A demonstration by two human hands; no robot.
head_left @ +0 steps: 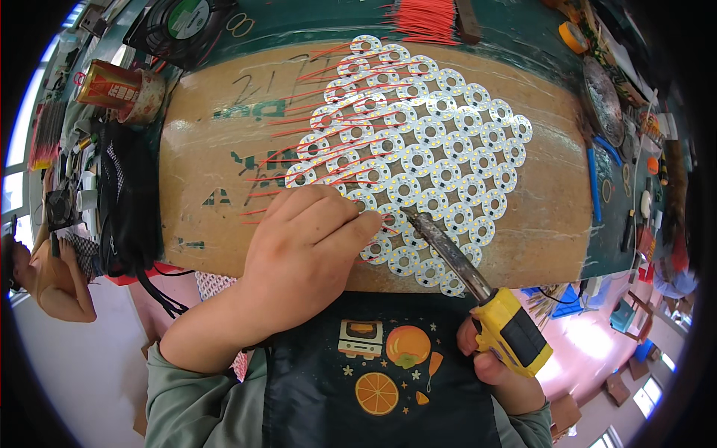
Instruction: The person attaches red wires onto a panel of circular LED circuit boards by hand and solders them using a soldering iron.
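Observation:
A panel of white ring-shaped LED boards (493, 147), joined in a diamond grid, lies on the brown board. Thin red wires (280, 157) run from several rings out to the left. My left hand (302, 243) rests over the panel's lower left, thumb and fingers pinched together at a red wire that shows beside the fingertips. Wrapped around the yellow and black handle of a soldering iron (515, 332) is my right hand (485, 362), at the lower right. The iron's dark tip touches or hovers just over a ring near my left fingertips; I cannot tell which.
The worn brown board (202, 127) lies on a green table. Behind the panel is a bundle of red wires (426, 19). A fan (183, 22) and a red-gold can (108, 84) stand left. Blue tools (594, 183) and yellow tape (573, 37) lie right. Another person (56, 280) sits at far left.

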